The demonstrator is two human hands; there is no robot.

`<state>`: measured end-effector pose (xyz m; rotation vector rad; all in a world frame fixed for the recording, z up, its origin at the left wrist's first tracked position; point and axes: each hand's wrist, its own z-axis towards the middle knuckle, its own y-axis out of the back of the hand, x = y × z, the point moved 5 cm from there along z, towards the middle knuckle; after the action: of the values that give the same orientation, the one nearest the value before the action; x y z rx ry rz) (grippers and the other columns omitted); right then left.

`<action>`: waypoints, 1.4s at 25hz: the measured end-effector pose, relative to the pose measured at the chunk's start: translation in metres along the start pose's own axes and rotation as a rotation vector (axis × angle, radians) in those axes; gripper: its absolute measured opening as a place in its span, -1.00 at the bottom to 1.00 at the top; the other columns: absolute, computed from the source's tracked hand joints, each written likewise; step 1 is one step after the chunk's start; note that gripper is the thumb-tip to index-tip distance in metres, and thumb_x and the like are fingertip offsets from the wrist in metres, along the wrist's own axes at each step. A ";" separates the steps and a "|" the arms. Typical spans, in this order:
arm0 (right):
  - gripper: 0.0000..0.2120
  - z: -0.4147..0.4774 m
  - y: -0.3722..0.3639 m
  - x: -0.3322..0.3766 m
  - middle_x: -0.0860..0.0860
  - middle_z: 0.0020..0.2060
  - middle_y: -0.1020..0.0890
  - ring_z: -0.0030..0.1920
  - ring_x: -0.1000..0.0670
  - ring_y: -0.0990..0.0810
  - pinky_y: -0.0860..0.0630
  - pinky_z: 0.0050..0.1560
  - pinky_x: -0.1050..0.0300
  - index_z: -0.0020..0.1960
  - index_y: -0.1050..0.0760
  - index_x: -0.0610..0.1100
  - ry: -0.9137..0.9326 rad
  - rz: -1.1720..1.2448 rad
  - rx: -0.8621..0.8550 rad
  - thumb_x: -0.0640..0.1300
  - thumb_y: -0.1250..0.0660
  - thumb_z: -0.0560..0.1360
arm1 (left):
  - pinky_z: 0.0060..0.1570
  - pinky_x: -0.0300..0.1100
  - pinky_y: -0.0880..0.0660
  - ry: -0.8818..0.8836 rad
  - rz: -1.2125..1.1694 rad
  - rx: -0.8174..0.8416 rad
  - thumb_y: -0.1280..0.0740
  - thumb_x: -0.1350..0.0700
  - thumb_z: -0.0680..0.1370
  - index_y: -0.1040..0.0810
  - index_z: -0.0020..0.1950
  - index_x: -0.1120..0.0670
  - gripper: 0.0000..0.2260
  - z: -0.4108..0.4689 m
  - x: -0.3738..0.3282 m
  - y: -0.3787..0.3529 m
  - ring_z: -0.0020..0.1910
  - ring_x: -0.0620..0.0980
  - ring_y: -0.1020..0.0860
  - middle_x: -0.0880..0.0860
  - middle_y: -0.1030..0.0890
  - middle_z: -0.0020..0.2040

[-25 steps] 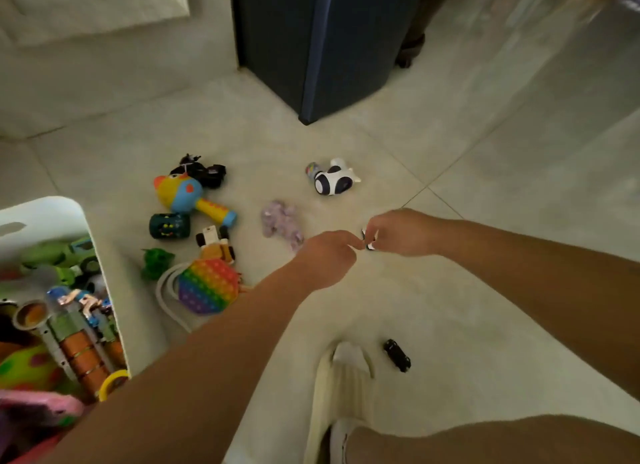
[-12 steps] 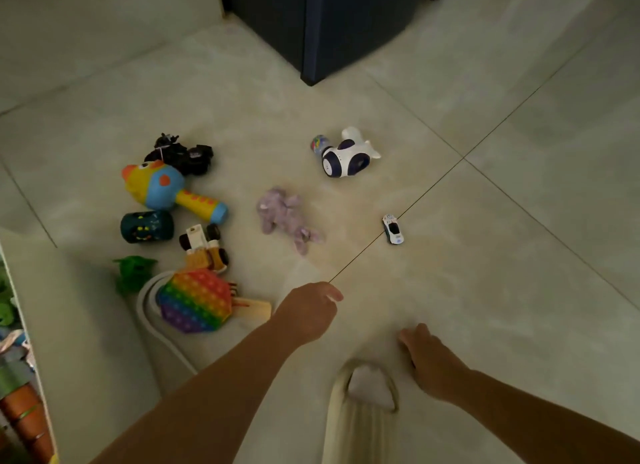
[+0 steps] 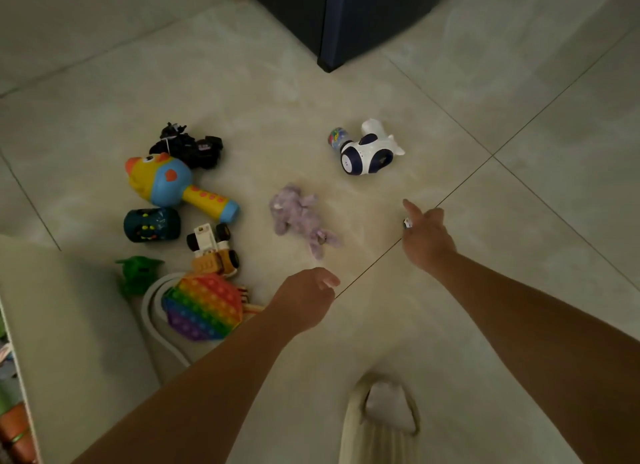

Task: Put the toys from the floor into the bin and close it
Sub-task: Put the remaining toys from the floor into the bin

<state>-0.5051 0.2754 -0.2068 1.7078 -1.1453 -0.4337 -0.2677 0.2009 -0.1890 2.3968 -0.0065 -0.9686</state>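
Your right hand [image 3: 427, 238] reached a tiny white toy car [image 3: 407, 222] on the floor [image 3: 485, 308], grip unclear; it looked light, rigid, best pinched sideways. Left hand [image 3: 304, 299] was loosely fisted.

Scattered toys [image 3: 194, 221] beside white bin [image 3: 69, 325]

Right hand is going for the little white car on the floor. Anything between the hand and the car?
Nothing visible stands between them. The right hand is already at the small white car, which peeks out at the left edge of the hand, under the outstretched fingers. The purple plush lies apart, off to the left.
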 end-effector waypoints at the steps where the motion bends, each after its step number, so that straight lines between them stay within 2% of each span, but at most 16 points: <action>1: -0.53 0.005 -0.004 0.003 -0.13 0.26 -0.24 0.09 -0.22 -0.51 -0.50 0.14 -0.07 0.50 -0.15 0.11 -0.005 -0.029 0.025 -0.09 -0.07 0.61 | 0.02 -0.43 -0.28 0.010 -0.009 0.001 -0.22 0.15 0.57 -0.57 0.15 -0.01 -0.78 0.002 0.002 0.003 0.16 -0.08 -0.53 -0.05 -0.59 0.14; 6: -0.67 0.006 -0.011 0.018 -0.18 0.17 -0.39 0.02 -0.24 -0.57 -0.48 -0.05 0.01 0.32 -0.31 -0.07 0.004 -0.122 0.007 -0.09 -0.20 0.57 | 0.04 -0.30 -0.35 0.108 -0.149 -0.079 -0.23 0.20 0.57 -0.49 0.23 0.03 -0.75 0.015 0.007 0.021 0.18 0.03 -0.54 0.04 -0.57 0.13; 9: -0.58 -0.006 -0.010 0.067 -0.08 -0.04 -0.57 -0.05 -0.15 -0.59 -0.50 -0.03 0.04 0.27 -0.36 0.01 0.095 0.161 0.067 -0.02 -0.33 0.43 | 0.02 -0.13 -0.46 0.253 -0.323 -0.169 -0.25 0.21 0.56 -0.37 0.39 0.08 -0.61 0.026 0.017 0.035 0.18 0.17 -0.56 0.13 -0.55 0.17; 13: -0.55 -0.025 -0.021 0.144 0.01 -0.12 -0.57 -0.12 -0.08 -0.57 -0.51 -0.04 0.08 0.31 -0.36 0.07 0.267 0.257 0.297 0.04 -0.34 0.45 | -0.07 -0.06 -0.48 0.416 -0.841 -0.192 -0.39 0.16 0.42 -0.38 0.38 0.05 -0.47 0.042 0.030 0.040 -0.07 0.10 -0.55 0.12 -0.57 -0.01; 16: -0.80 -0.022 -0.034 0.156 0.03 -0.29 -0.52 -0.32 0.01 -0.51 -0.42 -0.33 0.17 0.07 -0.48 -0.06 0.185 0.339 0.487 0.01 -0.29 0.51 | -0.22 -0.03 -0.46 0.364 -0.981 -0.185 -0.37 0.11 0.41 -0.51 0.25 0.16 -0.59 0.050 0.028 0.049 -0.14 0.16 -0.55 0.21 -0.61 -0.06; 18: -0.83 -0.019 -0.037 0.151 -0.05 -0.34 -0.52 -0.40 -0.03 -0.47 -0.36 -0.42 0.22 -0.03 -0.53 -0.18 0.073 0.477 0.552 -0.10 -0.26 0.49 | -0.19 0.02 -0.58 0.441 -1.047 -0.186 -0.44 -0.09 0.29 -0.54 0.19 0.13 -0.46 0.054 0.033 0.049 -0.10 0.22 -0.62 0.18 -0.66 -0.05; 20: -0.88 -0.028 -0.042 0.149 -0.13 -0.38 -0.56 -0.41 -0.08 -0.54 -0.47 -0.39 0.21 -0.19 -0.52 -0.21 -0.061 0.759 0.683 -0.18 -0.28 0.45 | -0.06 0.12 -0.61 0.542 -1.056 -0.189 -0.47 -0.21 0.20 -0.53 0.19 0.12 -0.33 0.059 0.042 0.044 -0.07 0.22 -0.66 0.17 -0.68 -0.01; 22: -0.85 -0.034 -0.040 0.151 -0.12 -0.43 -0.56 -0.45 -0.06 -0.57 -0.52 -0.37 0.18 -0.29 -0.49 -0.19 -0.163 1.094 0.733 -0.22 -0.29 0.46 | -0.11 0.06 -0.64 0.516 -1.108 -0.213 -0.44 -0.14 0.34 -0.49 0.22 0.21 -0.41 0.061 0.039 0.045 -0.13 0.19 -0.69 0.24 -0.67 -0.01; 23: -0.82 -0.028 -0.033 0.149 -0.10 -0.44 -0.52 -0.48 -0.03 -0.54 -0.48 -0.39 0.20 -0.31 -0.47 -0.16 -0.182 1.182 0.655 -0.23 -0.28 0.47 | -0.16 0.00 -0.64 0.500 -1.142 -0.228 -0.42 -0.06 0.42 -0.47 0.21 0.24 -0.50 0.059 0.034 0.047 -0.16 0.18 -0.68 0.26 -0.65 -0.01; 26: -0.99 0.013 0.017 0.132 -0.05 -0.27 -0.55 -0.38 -0.01 -0.48 -0.34 -0.39 0.26 -0.20 -0.52 -0.08 0.013 0.828 -0.010 -0.17 -0.33 0.39 | -0.11 -0.02 -0.62 0.488 -1.177 -0.217 -0.40 0.06 0.51 -0.46 0.11 0.20 -0.71 0.056 0.023 0.050 -0.22 0.07 -0.61 0.19 -0.57 -0.04; 27: -0.82 0.026 0.038 0.132 -0.04 -0.08 -0.58 -0.27 -0.02 -0.50 -0.36 -0.30 0.24 -0.03 -0.55 -0.04 0.127 0.582 -0.206 -0.15 -0.35 0.36 | -0.05 0.00 -0.60 0.481 -1.163 -0.203 -0.39 0.07 0.51 -0.46 0.10 0.18 -0.74 0.056 0.020 0.051 -0.22 0.06 -0.59 0.17 -0.56 -0.04; 28: -0.58 0.037 0.050 0.136 -0.03 0.14 -0.52 -0.15 -0.05 -0.52 -0.39 -0.20 0.20 0.21 -0.49 0.01 0.226 0.334 -0.271 -0.15 -0.37 0.36 | -0.02 0.00 -0.59 0.471 -1.144 -0.196 -0.39 0.06 0.52 -0.46 0.11 0.17 -0.74 0.055 0.017 0.054 -0.21 0.05 -0.59 0.17 -0.56 -0.03; 29: -0.35 0.048 0.054 0.140 -0.03 0.32 -0.39 -0.04 -0.09 -0.54 -0.41 -0.11 0.14 0.42 -0.30 0.07 0.288 0.114 -0.236 -0.16 -0.38 0.37 | -0.02 -0.01 -0.60 0.461 -1.127 -0.198 -0.39 0.06 0.52 -0.46 0.13 0.17 -0.72 0.054 0.016 0.055 -0.20 0.05 -0.60 0.17 -0.57 -0.01; 31: -0.10 0.065 0.049 0.147 -0.07 0.50 -0.14 0.08 -0.20 -0.57 -0.45 -0.08 0.05 0.54 0.03 0.18 0.319 -0.232 -0.099 -0.22 -0.37 0.39 | -0.06 -0.04 -0.60 0.445 -1.112 -0.201 -0.38 0.05 0.52 -0.46 0.14 0.17 -0.71 0.052 0.015 0.059 -0.19 0.05 -0.61 0.17 -0.57 0.00; 32: -0.09 0.071 0.045 0.148 -0.12 0.50 -0.10 0.06 -0.23 -0.58 -0.46 -0.13 0.05 0.54 0.05 0.20 0.321 -0.352 -0.067 -0.25 -0.37 0.40 | -0.07 -0.05 -0.60 0.441 -1.113 -0.198 -0.38 0.06 0.52 -0.46 0.14 0.17 -0.72 0.050 0.013 0.060 -0.19 0.05 -0.61 0.16 -0.57 0.00; 35: -0.30 0.077 0.034 0.152 -0.20 0.36 -0.23 -0.02 -0.23 -0.59 -0.44 -0.18 0.04 0.47 -0.22 0.08 0.324 -0.445 -0.081 -0.31 -0.33 0.42 | -0.03 -0.02 -0.60 0.446 -1.115 -0.195 -0.38 0.07 0.51 -0.46 0.12 0.15 -0.74 0.045 0.014 0.060 -0.19 0.04 -0.60 0.16 -0.56 -0.01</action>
<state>-0.5035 0.1042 -0.1786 1.8784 -0.5062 -0.4451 -0.2744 0.1254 -0.1948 2.2903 1.6240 -0.7402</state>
